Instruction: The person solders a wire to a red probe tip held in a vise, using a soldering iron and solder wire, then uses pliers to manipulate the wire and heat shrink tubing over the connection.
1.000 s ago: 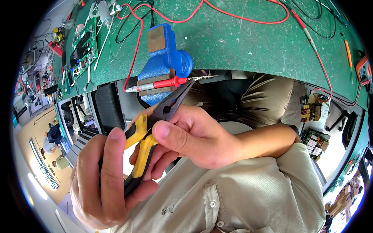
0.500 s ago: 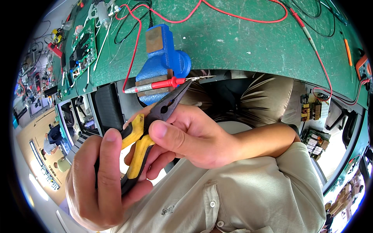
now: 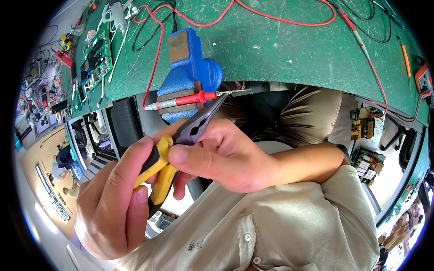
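Note:
Long-nose pliers (image 3: 196,126) with yellow and black handles slant across the middle, their dark jaws pointing up and right. My left hand (image 3: 110,203) is closed round the lower handles. With its thumb on the handle near the pivot, my right hand (image 3: 230,158) grips the pliers too; its other fingers are partly hidden behind them. The jaw tips lie close to the metal end of a red and grey test probe (image 3: 183,100); whether they touch I cannot tell. Thin wire (image 3: 226,93) seems wound round that metal end. A blue bench vise (image 3: 187,67) holds the probe between its jaws.
The green bench top (image 3: 271,49) spans the far side. A red test lead (image 3: 280,21) curves over it, with a second probe (image 3: 355,32) at the right. A circuit board (image 3: 96,58) lies at the left, an orange-handled tool (image 3: 404,61) at the far right.
My left hand's fingers have shifted on the handles, and the handles have swung slightly. My right thumb has slid a little left. The probe and vise look almost unmoved.

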{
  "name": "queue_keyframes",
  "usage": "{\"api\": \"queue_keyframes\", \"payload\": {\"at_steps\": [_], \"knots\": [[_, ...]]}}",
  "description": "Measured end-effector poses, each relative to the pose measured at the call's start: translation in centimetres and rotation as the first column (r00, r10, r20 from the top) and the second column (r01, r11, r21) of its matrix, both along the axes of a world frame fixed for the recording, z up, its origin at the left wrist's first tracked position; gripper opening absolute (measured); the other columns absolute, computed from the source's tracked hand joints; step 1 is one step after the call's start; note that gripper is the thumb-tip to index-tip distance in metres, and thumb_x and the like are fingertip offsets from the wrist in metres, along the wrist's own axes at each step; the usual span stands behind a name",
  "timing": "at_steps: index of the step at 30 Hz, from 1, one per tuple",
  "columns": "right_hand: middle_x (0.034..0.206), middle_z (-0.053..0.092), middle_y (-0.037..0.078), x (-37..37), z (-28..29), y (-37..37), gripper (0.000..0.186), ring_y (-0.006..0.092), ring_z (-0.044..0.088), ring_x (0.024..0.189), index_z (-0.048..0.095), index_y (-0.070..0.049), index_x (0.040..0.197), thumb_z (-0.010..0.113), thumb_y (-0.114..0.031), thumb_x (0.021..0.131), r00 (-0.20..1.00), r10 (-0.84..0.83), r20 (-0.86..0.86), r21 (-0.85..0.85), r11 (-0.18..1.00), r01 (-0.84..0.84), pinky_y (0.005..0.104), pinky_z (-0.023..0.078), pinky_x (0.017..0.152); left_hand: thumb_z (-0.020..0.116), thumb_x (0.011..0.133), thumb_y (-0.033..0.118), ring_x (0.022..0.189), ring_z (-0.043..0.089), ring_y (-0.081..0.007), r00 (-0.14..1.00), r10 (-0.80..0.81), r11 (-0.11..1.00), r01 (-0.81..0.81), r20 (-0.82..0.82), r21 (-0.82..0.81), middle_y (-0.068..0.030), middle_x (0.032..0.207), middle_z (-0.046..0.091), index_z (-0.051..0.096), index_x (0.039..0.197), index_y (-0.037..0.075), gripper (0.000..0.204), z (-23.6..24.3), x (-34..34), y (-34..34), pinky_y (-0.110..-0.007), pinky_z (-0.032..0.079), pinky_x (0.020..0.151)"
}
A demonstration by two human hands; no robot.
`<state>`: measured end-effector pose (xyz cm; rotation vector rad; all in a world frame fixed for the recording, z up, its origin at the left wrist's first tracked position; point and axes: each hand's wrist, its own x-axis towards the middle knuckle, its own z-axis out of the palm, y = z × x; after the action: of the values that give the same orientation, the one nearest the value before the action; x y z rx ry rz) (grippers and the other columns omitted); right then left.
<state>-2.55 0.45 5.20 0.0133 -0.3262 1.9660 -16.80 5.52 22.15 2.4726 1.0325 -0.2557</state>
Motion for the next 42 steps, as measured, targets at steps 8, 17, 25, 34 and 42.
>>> {"api": "queue_keyframes", "payload": {"at_steps": [8, 17, 25, 34, 42], "knots": [[0.089, 0.067, 0.007, 0.5, 1.4, -0.6, 0.032, 0.0114, 0.065, 0.069, 0.067, 0.005, 0.095, 0.053, -0.022, 0.105, 0.998, 0.042, 0.054, -0.039, 0.998, -0.040, 0.0232, 0.052, 0.053, 0.073, 0.085, 0.019, 0.057, 0.066, -0.0171, 0.990, 0.108, 0.977, -0.123, -0.091, -0.177, -0.0135, 0.085, 0.072, 0.057, 0.131, -0.006, 0.055, 2.0, 0.0, -0.2, -0.027, 0.048, 0.052], [0.082, 0.065, 0.005, 0.7, 1.5, -0.3, 0.035, 0.0067, 0.058, 0.056, 0.067, 0.005, 0.093, 0.054, -0.025, 0.105, 0.995, 0.010, 0.102, -0.075, 0.997, -0.002, 0.0224, 0.043, 0.045, 0.065, 0.062, 0.086, 0.072, 0.063, -0.0233, 0.983, -0.114, 0.970, 0.142, -0.142, 0.200, -0.0142, 0.091, 0.064, 0.057, 0.130, -0.009, 0.117, 1.5, 0.8, -0.4, -0.034, 0.049, 0.061], [0.082, 0.067, 0.006, 0.1, 1.6, -1.1, 0.035, 0.0059, 0.057, 0.057, 0.067, 0.004, 0.105, 0.052, -0.027, 0.106, 0.994, -0.026, 0.108, -0.084, 0.996, 0.035, 0.0223, 0.044, 0.046, 0.063, 0.056, 0.089, 0.091, 0.063, -0.0372, 0.855, -0.136, 0.926, 0.290, -0.501, 0.243, -0.0243, 0.116, 0.056, 0.048, 0.141, -0.008, 0.130, 2.6, 2.0, -2.2, -0.046, 0.050, 0.075], [0.089, 0.067, 0.004, 0.7, 1.5, -1.0, 0.032, 0.0099, 0.065, 0.072, 0.064, 0.001, 0.111, 0.050, -0.028, 0.107, 0.998, 0.058, -0.005, -0.168, 0.984, -0.058, 0.0235, 0.054, 0.055, 0.052, 0.083, 0.072, 0.078, 0.061, -0.0322, 0.766, -0.269, 0.828, 0.493, -0.584, 0.266, -0.0223, 0.110, 0.057, 0.050, 0.139, -0.008, 0.099, 1.3, 1.6, -2.8, -0.042, 0.051, 0.060], [0.098, 0.069, 0.009, 0.9, 1.1, -0.9, 0.037, 0.0127, 0.068, 0.086, 0.064, 0.002, 0.111, 0.049, -0.032, 0.107, 0.969, 0.202, -0.144, -0.182, 0.957, -0.226, 0.0265, 0.058, 0.067, 0.050, 0.088, 0.069, 0.058, 0.051, -0.0213, 0.849, -0.356, 0.861, 0.461, -0.391, 0.216, -0.0086, 0.076, 0.054, 0.054, 0.133, -0.012, 0.094, 1.3, 1.5, -0.8, -0.034, 0.041, 0.047]]}}
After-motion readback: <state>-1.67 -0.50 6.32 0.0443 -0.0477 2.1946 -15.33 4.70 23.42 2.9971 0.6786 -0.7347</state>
